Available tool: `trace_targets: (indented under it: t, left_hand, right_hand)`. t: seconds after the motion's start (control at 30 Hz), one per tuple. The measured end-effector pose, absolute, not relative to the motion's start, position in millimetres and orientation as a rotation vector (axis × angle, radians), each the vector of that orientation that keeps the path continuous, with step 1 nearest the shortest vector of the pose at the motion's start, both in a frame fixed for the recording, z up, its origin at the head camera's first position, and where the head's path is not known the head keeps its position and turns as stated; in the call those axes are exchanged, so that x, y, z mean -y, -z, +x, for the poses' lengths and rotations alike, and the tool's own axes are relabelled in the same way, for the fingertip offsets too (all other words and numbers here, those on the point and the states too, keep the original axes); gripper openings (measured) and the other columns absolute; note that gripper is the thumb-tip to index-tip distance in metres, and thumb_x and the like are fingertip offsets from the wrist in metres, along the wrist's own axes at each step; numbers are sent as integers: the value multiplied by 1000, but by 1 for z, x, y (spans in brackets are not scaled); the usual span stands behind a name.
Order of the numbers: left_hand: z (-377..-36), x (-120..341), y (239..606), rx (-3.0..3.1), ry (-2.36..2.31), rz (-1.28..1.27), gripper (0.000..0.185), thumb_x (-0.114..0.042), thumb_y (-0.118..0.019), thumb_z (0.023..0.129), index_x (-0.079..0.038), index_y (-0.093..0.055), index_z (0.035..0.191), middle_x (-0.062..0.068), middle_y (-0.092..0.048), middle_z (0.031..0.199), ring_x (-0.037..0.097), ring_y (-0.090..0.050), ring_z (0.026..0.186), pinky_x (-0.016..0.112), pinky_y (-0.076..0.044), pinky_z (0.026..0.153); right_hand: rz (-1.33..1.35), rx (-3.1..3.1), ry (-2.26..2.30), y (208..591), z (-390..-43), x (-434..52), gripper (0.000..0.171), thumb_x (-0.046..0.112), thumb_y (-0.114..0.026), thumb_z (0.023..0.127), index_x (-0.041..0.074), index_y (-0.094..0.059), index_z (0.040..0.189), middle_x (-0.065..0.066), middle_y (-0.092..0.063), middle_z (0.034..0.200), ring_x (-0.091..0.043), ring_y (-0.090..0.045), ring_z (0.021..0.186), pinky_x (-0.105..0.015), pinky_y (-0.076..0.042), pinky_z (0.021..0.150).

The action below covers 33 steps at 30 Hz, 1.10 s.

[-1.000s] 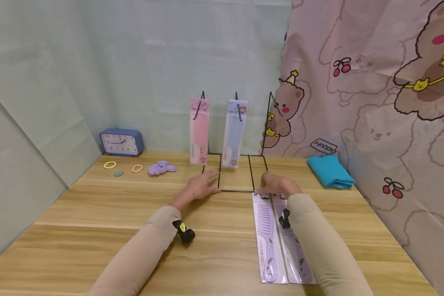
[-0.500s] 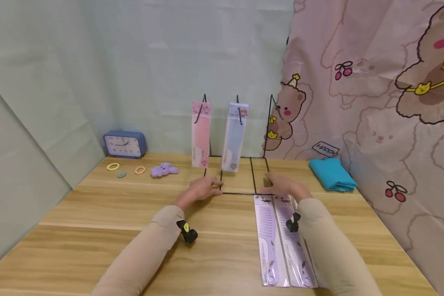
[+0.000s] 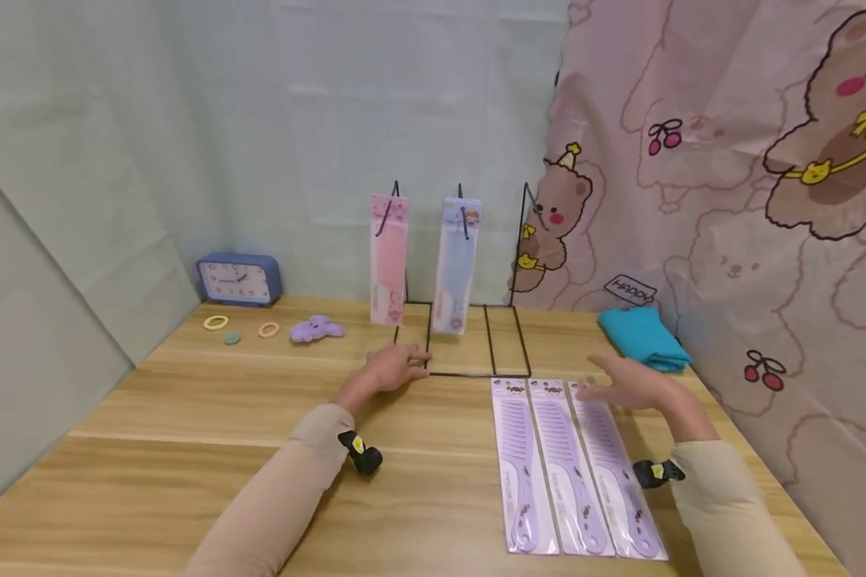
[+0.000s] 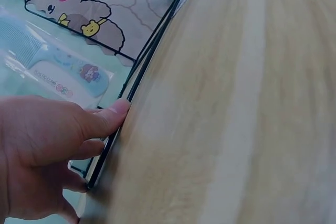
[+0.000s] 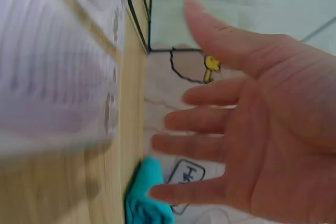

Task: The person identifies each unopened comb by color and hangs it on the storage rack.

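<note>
A black wire display rack [image 3: 476,374] stands at the back of the table. A pink packaged comb [image 3: 390,260] and a blue packaged comb [image 3: 456,264] hang from its hooks; the third hook is bare. My left hand [image 3: 391,367] holds the front left of the rack's base, thumb and fingertips at the wire in the left wrist view. My right hand [image 3: 631,385] is off the rack, fingers spread and holding nothing, near the top of the rightmost purple packaged comb [image 3: 613,473]. Two more purple packaged combs [image 3: 525,473] [image 3: 570,473] lie beside it in a row.
At the back left stands a blue alarm clock [image 3: 238,279]. Yellow [image 3: 216,322] and peach [image 3: 269,329] hair rings, a small green disc [image 3: 232,339] and a purple plush toy [image 3: 316,328] lie near it. A folded turquoise cloth [image 3: 644,340] rests at the back right.
My right hand has let go of the rack's front right corner and moved right, uncovering the third purple comb. My left hand has stayed at the rack.
</note>
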<state>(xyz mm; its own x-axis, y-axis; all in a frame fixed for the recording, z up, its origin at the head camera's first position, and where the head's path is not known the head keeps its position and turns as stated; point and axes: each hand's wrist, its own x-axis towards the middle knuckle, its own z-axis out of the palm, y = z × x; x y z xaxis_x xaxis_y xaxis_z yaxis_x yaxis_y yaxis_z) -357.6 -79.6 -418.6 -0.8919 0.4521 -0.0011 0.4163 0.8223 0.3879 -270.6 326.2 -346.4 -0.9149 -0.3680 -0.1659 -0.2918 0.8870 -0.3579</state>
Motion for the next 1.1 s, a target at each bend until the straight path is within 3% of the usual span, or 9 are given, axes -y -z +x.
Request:
trace_targets:
  t: [0.17,0.27,0.4,0.5,0.63,0.8,0.93,1.1]
  left_hand:
    - [-356,81,422,-2911,-625,689,44,-36,-62,99,-21,-61,140,16,-43,153,48,-32,141,78,-24,102]
    - [-356,82,423,-2888,-621,681,45,-37,-62,99,-20,-60,141,16,-42,154,50,-29,141,78,-23,102]
    - [-355,82,424,-2881,-620,680,45,-37,-62,99,-21,-60,141,15,-42,154,49,-29,142,78,-24,101]
    - [-356,81,421,-2891,-638,680,45,-37,-63,99,-20,-60,141,15,-41,154,49,-29,142,80,-21,101]
    - [-355,80,417,-2890,-633,688,46,-37,-62,99,-19,-59,142,16,-41,155,50,-27,142,81,-18,102]
    - [-354,80,416,-2887,-629,677,45,-36,-62,100,-20,-59,142,15,-41,155,51,-25,143,81,-18,102]
    - [-355,79,417,-2888,-628,665,45,-36,-63,99,-20,-60,141,14,-42,154,50,-26,143,80,-21,102]
    - [-357,80,417,-2889,-615,662,45,-36,-63,99,-21,-60,141,14,-42,154,52,-24,142,79,-22,102]
  right_hand:
    - [-372,-2772,366,349,-253,-333,89,41,-75,89,-20,-36,141,-33,-56,128,-43,-59,108,-60,-46,95]
    - [-286,-2728,355,351,-247,-328,102,45,-81,81,-19,-32,143,-33,-54,130,-39,-59,104,-59,-48,93]
    - [-163,-2701,406,353,-241,-318,115,46,-89,71,-17,-28,145,-34,-51,130,-42,-58,102,-57,-55,74]
    - [-99,-2687,443,357,-241,-313,103,38,-93,67,-13,-37,137,-25,-57,109,-34,-58,83,-46,-56,56]
    - [-27,-2662,473,363,-244,-313,94,30,-95,65,-12,-40,128,-16,-57,89,-28,-60,69,-40,-57,53]
    - [4,-2622,483,368,-251,-327,90,32,-93,69,-13,-41,127,-14,-59,82,-25,-64,58,-35,-57,53]
    - [-9,-2576,613,366,-256,-345,89,25,-90,75,-16,-37,134,-14,-59,86,-23,-64,63,-35,-58,56]
    - [-59,-2597,862,349,-259,-361,95,13,-83,83,-21,-17,143,-21,-59,98,-24,-64,77,-40,-59,62]
